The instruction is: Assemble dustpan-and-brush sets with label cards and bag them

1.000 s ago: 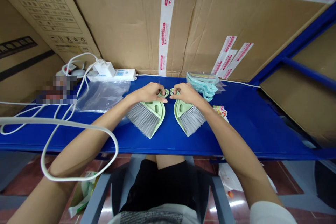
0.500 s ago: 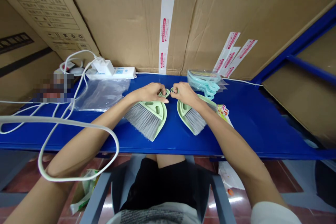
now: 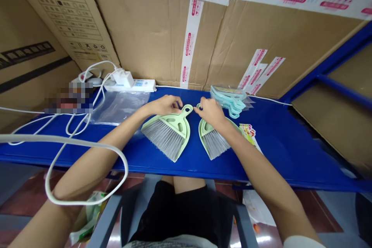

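Observation:
Two light green dustpan-and-brush sets with grey bristles lie on the blue table. My left hand (image 3: 168, 105) rests at the upper left of the left set (image 3: 168, 133), its fingers curled beside the ring handle, which is uncovered. Over the handle of the right set (image 3: 213, 143) is my right hand (image 3: 211, 111), fingers bent around the ring end and hiding much of it. The bristles of both sets point toward the front edge, and their handle ends lie close together.
Blue plastic pieces in clear bags (image 3: 229, 99) lie behind my right hand. A clear bag (image 3: 119, 106), a power strip (image 3: 145, 85) and white cables are at left. A colourful card (image 3: 250, 135) lies at right. Cardboard (image 3: 157, 38) stands behind the table (image 3: 290, 143).
The view has tilted up slightly. My left hand has loosened from the left handle, so its ring now shows fully. My right hand remains at the right handle.

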{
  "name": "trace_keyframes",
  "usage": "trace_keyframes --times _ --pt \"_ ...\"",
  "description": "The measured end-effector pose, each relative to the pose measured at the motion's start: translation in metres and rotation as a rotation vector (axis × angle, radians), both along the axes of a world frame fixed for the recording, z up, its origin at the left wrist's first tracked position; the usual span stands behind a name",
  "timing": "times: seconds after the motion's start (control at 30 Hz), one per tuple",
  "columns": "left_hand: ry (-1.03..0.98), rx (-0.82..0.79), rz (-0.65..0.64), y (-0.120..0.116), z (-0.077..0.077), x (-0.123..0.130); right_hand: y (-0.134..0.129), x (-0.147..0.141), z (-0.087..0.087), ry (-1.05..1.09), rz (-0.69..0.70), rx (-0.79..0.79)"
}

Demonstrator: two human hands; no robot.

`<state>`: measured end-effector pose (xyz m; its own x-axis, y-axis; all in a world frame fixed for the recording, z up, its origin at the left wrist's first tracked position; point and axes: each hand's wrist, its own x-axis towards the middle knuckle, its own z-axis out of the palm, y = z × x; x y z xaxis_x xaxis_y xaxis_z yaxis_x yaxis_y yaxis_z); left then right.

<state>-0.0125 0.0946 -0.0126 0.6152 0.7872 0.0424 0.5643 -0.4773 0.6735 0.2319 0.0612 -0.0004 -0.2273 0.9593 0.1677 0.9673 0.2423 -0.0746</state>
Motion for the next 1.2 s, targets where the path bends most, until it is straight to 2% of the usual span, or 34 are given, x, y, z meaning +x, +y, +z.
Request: trace_keyframes --times 0.07,0.1,0.17,0.23,0.27,0.4,0.53,0.63,0.93,1.03,1.13,1.2 --pt "0.039 -0.036 -0.024 0.002 0.002 -0.006 -0.010 -0.004 0.004 -0.040 -0.001 0.093" --pt "0.043 -0.055 -0.044 0.003 0.003 -0.008 -0.015 -0.006 0.007 -0.048 0.049 0.145" --pt "0.035 -0.085 -0.105 0.006 0.003 -0.013 -0.025 -0.014 0.012 -0.048 0.228 0.211" --pt "0.011 -0.093 -0.158 0.009 0.004 -0.020 -0.035 -0.026 0.016 -0.070 0.393 0.184" --pt "0.005 -0.096 -0.175 0.010 0.005 -0.024 -0.039 -0.035 0.018 -0.097 0.433 0.152" --pt "0.028 -0.148 -0.202 0.012 0.011 -0.038 -0.050 -0.075 0.021 -0.235 0.374 0.061" --pt "0.058 -0.245 -0.113 0.007 0.015 -0.043 -0.052 -0.108 0.025 -0.278 0.263 -0.052" --pt "0.039 -0.253 -0.072 0.006 0.014 -0.043 -0.051 -0.119 0.028 -0.296 0.251 -0.099" --pt "0.039 -0.161 -0.066 0.009 0.019 -0.042 -0.033 -0.105 0.046 -0.404 0.510 -0.108" --pt "0.036 -0.143 -0.077 0.005 0.022 -0.043 -0.024 -0.094 0.063 -0.474 0.585 -0.047" --pt "0.017 -0.167 -0.075 0.001 0.024 -0.044 -0.022 -0.071 0.089 -0.458 0.548 0.041" --pt "-0.003 -0.223 -0.058 -0.001 0.025 -0.043 -0.024 -0.046 0.105 -0.445 0.513 0.091"
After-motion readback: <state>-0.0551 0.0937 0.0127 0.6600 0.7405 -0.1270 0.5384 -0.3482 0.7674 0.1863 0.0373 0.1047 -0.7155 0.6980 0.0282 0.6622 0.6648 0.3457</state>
